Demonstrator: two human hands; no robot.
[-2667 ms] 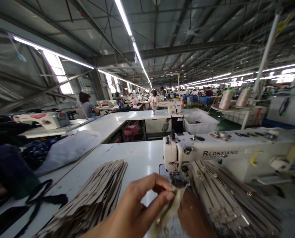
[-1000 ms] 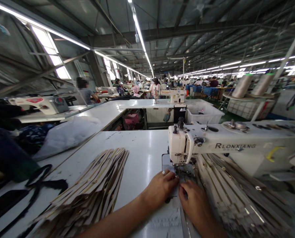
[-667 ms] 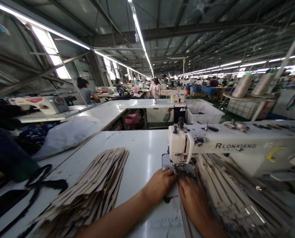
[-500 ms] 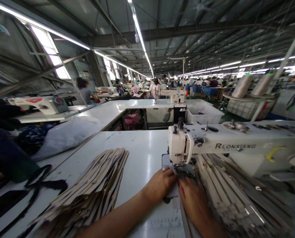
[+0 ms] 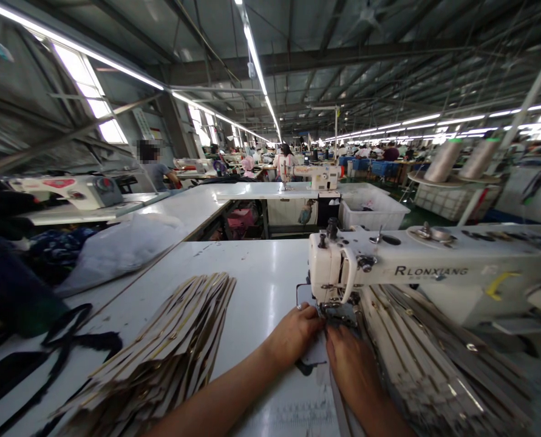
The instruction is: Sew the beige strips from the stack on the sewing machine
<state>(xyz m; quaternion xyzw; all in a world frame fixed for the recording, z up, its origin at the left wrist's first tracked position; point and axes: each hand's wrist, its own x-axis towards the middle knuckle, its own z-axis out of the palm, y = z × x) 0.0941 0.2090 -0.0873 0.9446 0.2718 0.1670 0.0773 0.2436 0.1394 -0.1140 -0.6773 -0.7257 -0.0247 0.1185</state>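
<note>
At the needle area of a white sewing machine (image 5: 334,267), my two hands work close together. My left hand (image 5: 300,331), with a ring on one finger, has its fingers curled just left of the presser foot; what they pinch is hidden. Close beside it, my right hand (image 5: 350,358) presses down with bent fingers on a narrow grey-beige fabric strip (image 5: 339,408), which runs back toward me under the palm. The strip's far end is hidden by my fingers and the machine head.
Left of my arms lies a pile of beige strips with zippers (image 5: 179,340). More zippered strips (image 5: 429,346) lie right of my hands, partly under the machine arm. A white bag (image 5: 119,249), black straps (image 5: 70,340) and a white bin (image 5: 373,209) stand farther off. A co-worker (image 5: 158,170) sits at the left.
Both hands keep almost the same place at the needle, with my left hand drawn very slightly. The view has shifted a little; the piles lie as before.
</note>
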